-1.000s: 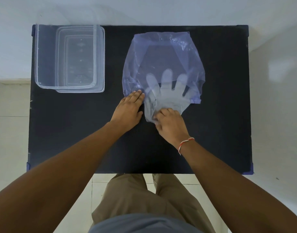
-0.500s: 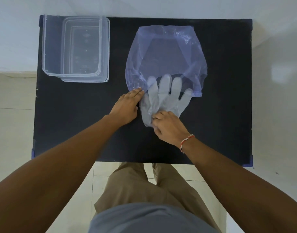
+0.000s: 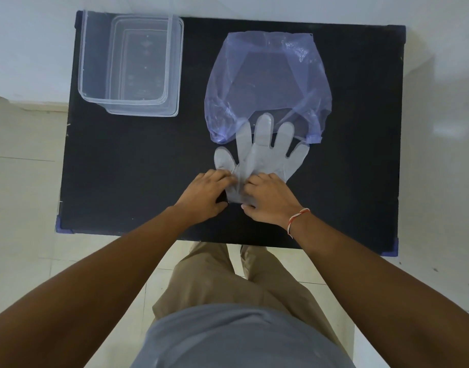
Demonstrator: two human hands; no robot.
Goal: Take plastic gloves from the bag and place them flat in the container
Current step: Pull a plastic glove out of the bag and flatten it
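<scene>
I see the plastic glove (image 3: 265, 158) flat on the black table (image 3: 137, 166), long axis running away from me, fingertips overlapping the bag (image 3: 267, 83) mouth. My left hand (image 3: 204, 196) and right hand (image 3: 267, 200) pinch its cuff. The container (image 3: 129, 63) sits far left.

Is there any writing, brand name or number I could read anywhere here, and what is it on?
None can be read.
Clear rectangular plastic container: faint embossed marks on its base, too blurred to read.
Translucent bluish plastic bag: no print seen.
Clear plastic glove: no print seen.
</scene>
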